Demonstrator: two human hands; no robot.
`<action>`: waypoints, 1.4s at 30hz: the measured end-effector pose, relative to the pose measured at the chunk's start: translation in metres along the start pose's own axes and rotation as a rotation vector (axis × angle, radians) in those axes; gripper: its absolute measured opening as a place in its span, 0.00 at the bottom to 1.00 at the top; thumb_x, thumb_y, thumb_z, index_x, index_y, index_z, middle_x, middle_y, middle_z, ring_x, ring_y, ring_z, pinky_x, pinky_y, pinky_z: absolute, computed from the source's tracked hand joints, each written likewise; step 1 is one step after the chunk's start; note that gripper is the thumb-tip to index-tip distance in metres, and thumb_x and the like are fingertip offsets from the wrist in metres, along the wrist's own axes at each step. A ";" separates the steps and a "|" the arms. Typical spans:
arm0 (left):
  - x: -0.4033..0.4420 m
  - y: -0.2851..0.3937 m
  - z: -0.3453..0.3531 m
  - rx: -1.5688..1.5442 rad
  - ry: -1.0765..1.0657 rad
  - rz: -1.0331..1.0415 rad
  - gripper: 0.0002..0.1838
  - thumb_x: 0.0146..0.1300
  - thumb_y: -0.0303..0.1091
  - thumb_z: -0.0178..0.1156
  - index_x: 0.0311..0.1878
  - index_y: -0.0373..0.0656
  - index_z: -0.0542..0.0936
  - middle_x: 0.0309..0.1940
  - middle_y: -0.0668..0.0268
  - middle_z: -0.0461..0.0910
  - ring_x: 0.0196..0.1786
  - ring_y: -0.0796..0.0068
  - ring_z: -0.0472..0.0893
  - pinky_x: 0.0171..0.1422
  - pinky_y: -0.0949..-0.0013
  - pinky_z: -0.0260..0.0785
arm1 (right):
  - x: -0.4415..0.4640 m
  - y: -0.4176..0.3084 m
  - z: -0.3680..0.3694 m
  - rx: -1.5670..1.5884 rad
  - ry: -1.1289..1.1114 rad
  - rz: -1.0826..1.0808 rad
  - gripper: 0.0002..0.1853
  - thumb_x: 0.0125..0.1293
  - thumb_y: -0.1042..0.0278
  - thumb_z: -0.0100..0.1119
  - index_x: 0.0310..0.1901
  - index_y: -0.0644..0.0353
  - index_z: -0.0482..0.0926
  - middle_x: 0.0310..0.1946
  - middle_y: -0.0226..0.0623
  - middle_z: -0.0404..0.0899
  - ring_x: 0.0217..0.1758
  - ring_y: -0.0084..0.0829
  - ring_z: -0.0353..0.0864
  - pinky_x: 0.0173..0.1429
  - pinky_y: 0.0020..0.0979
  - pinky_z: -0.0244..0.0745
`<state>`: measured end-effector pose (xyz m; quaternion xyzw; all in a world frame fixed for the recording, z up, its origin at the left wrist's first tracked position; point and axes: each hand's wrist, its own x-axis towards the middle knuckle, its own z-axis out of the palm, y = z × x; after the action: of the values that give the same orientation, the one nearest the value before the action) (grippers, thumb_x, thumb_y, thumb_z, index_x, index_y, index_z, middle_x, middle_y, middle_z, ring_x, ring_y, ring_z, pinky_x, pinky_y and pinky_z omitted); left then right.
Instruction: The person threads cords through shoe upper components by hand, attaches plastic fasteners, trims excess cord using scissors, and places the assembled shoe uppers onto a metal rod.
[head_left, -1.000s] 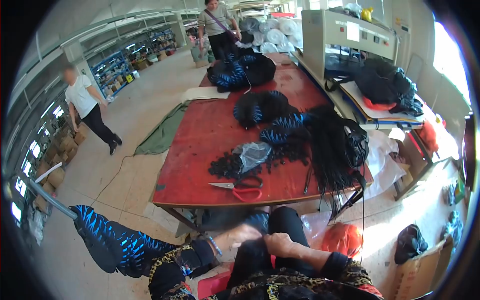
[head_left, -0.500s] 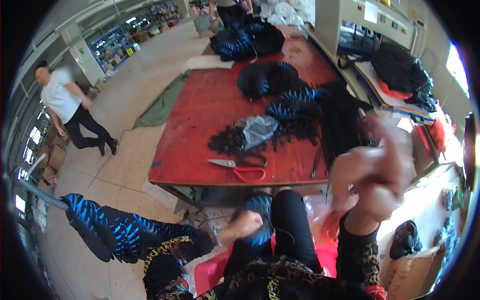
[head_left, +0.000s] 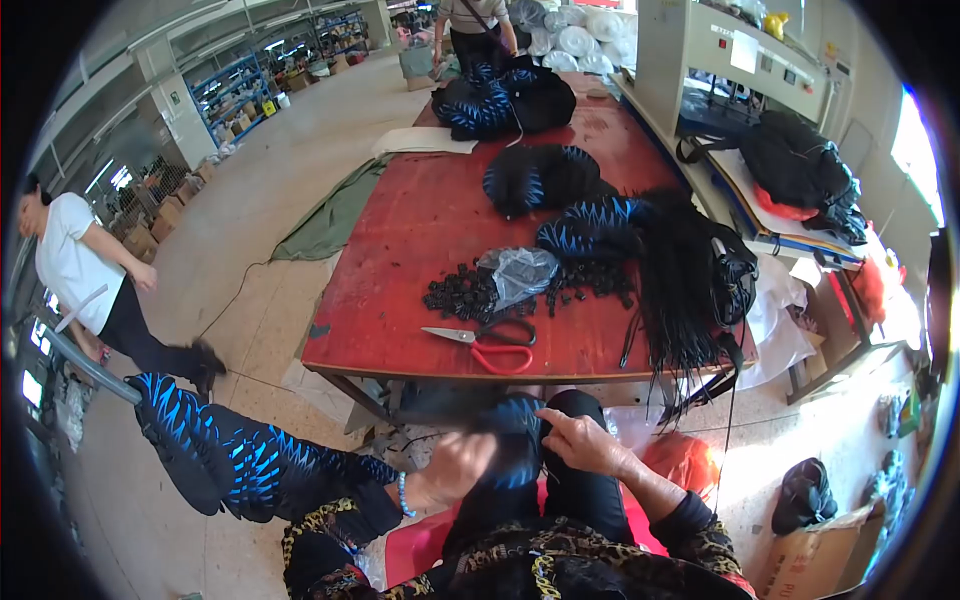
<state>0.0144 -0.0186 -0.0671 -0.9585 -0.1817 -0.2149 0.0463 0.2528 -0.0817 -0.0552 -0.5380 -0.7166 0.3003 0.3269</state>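
A black-and-blue patterned piece point(head_left: 515, 440) lies on my lap between the hands, its kind unclear. My left hand point(head_left: 460, 468) is closed and blurred at its left edge; what its fingers hold cannot be made out. At the piece's upper right, my right hand point(head_left: 583, 442) has its fingers drawn together toward the surface, with any small thing in them hidden. More blue-patterned black pieces point(head_left: 245, 465) hang in a row beside my left forearm, by a grey tube point(head_left: 85, 365).
On the red table point(head_left: 400, 235) are scissors point(head_left: 490, 348), small black parts point(head_left: 460, 288), a clear plastic bag point(head_left: 522, 275), a bundle of black cords point(head_left: 675, 290) and patterned pieces point(head_left: 590, 225). One person point(head_left: 85, 265) is at left, another point(head_left: 475, 35) beyond the table.
My right hand has come down from high at the right to the piece on my lap. My left hand has shifted slightly left. The person at left has moved further left.
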 end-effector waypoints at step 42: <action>-0.061 0.031 0.042 -1.924 0.663 -1.289 0.15 0.68 0.33 0.51 0.53 0.37 0.75 0.49 0.64 0.77 0.49 0.75 0.74 0.56 0.76 0.64 | -0.021 -0.027 0.026 0.369 -0.561 0.081 0.11 0.65 0.72 0.53 0.45 0.67 0.78 0.29 0.37 0.81 0.24 0.28 0.74 0.31 0.25 0.70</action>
<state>-0.0089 -0.0609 -0.1313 -0.2319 -0.3719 -0.4820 -0.7587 0.2216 -0.1106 -0.0529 -0.3940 -0.6903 0.5741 0.1967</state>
